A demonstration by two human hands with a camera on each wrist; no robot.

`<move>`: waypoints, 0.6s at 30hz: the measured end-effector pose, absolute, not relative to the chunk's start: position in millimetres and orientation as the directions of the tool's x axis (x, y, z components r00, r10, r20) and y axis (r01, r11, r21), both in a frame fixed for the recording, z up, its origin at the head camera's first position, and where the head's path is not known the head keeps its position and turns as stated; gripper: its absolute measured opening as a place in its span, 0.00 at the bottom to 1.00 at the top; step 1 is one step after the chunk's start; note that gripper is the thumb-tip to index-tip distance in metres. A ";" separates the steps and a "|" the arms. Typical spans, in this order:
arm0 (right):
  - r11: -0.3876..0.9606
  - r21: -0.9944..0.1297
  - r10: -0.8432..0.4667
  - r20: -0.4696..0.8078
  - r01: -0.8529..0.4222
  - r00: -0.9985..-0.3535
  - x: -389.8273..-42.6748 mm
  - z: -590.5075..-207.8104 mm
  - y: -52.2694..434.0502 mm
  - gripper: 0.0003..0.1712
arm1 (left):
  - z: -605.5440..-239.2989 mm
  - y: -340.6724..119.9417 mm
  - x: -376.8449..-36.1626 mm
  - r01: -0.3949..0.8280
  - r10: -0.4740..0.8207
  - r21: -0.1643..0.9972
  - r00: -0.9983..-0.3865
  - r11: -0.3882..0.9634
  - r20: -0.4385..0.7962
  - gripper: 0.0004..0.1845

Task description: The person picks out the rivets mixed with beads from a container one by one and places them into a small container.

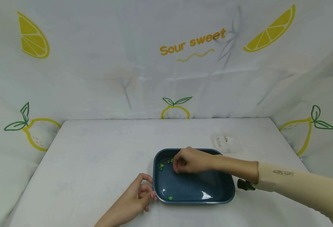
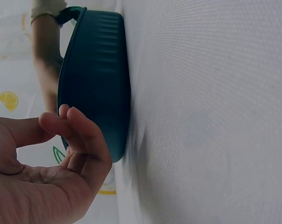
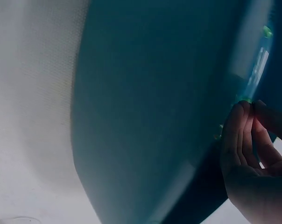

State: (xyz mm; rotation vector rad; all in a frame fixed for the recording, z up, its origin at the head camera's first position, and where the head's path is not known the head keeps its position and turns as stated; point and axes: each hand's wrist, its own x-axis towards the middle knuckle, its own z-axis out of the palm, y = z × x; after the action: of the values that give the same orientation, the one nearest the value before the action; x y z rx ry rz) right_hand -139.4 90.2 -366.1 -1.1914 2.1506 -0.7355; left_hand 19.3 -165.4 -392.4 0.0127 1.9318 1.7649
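Observation:
A dark blue rectangular tray (image 1: 194, 202) with rounded corners stands on the white-covered table. Several small green and amber glass beads (image 1: 162, 165) form a curved row inside its back left corner. One green bead (image 1: 170, 197) lies apart near the front left. My right hand (image 1: 194, 160) reaches into the tray beside the row, thumb and fingertips brought together. Green shows right at those fingertips in the right wrist view; whether a bead is pinched there is unclear. Loosely bent, the fingers of my left hand (image 1: 136, 195) rest against the tray's left outer side.
Behind the tray, toward the right, lies a clear plastic packet (image 1: 227, 143) with small marks on it. A black device (image 1: 245, 185) sits under the right wrist, by the sleeve (image 1: 296, 186). A white cloth (image 1: 112, 88) with lemon prints hangs behind the table.

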 end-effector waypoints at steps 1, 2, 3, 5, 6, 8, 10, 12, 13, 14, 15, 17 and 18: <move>0.448 -0.696 -0.873 -0.204 -0.562 -0.443 -139.5 -365.0 90.7 0.05 | -392.5 -165.4 19.2 -0.331 0.344 0.932 -0.866 0.151 -0.363 0.21; 0.445 -0.696 -0.873 -0.197 -0.564 -0.446 -139.7 -363.7 91.3 0.05 | -392.6 -165.4 19.2 -0.330 0.344 0.932 -0.866 0.151 -0.362 0.21; 0.442 -0.696 -0.873 -0.190 -0.566 -0.449 -139.9 -362.4 91.9 0.04 | -392.6 -165.4 19.2 -0.328 0.344 0.932 -0.867 0.153 -0.361 0.21; 0.434 -0.695 -0.874 -0.171 -0.574 -0.455 -140.2 -359.2 93.3 0.03 | -392.6 -165.3 19.2 -0.326 0.342 0.932 -0.868 0.157 -0.361 0.21; 0.431 -0.692 -0.874 -0.162 -0.579 -0.458 -140.5 -357.7 94.0 0.03 | -392.4 -165.2 19.2 -0.326 0.341 0.932 -0.868 0.159 -0.361 0.22; 0.434 -0.688 -0.870 -0.152 -0.582 -0.469 -141.0 -354.4 95.4 0.02 | -392.3 -165.0 19.4 -0.324 0.343 0.932 -0.867 0.162 -0.361 0.22; 0.431 -0.693 -0.867 -0.143 -0.577 -0.477 -141.6 -350.7 97.1 0.02 | -392.3 -164.8 19.5 -0.324 0.344 0.932 -0.867 0.161 -0.361 0.22; 0.422 -0.700 -0.868 -0.129 -0.576 -0.479 -142.2 -347.2 98.8 0.02 | -392.4 -164.6 19.5 -0.324 0.344 0.932 -0.867 0.160 -0.360 0.22; 0.417 -0.704 -0.868 -0.121 -0.575 -0.481 -142.4 -345.7 99.6 0.02 | -392.4 -164.6 19.6 -0.323 0.344 0.933 -0.867 0.161 -0.360 0.22; 0.414 -0.708 -0.868 -0.117 -0.572 -0.483 -142.5 -344.1 100.4 0.02 | -392.4 -164.5 19.6 -0.322 0.343 0.933 -0.868 0.162 -0.359 0.22; 0.411 -0.711 -0.867 -0.111 -0.570 -0.487 -142.5 -342.7 101.3 0.02 | -392.4 -164.5 19.7 -0.321 0.342 0.933 -0.869 0.162 -0.358 0.22; 0.400 -0.711 -0.869 -0.094 -0.579 -0.485 -142.4 -340.2 103.1 0.02 | -392.2 -164.4 19.8 -0.318 0.339 0.934 -0.870 0.165 -0.357 0.21; 0.400 -0.713 -0.867 -0.092 -0.576 -0.489 -141.9 -338.7 103.9 0.02 | -392.1 -164.5 20.0 -0.317 0.338 0.934 -0.871 0.166 -0.356 0.21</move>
State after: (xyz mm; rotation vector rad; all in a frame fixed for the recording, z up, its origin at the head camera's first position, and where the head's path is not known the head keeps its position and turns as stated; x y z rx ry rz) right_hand -141.9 103.9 -338.7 -1.2340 2.2091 -0.8616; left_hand 20.0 -164.5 -392.1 0.0200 1.9573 1.7543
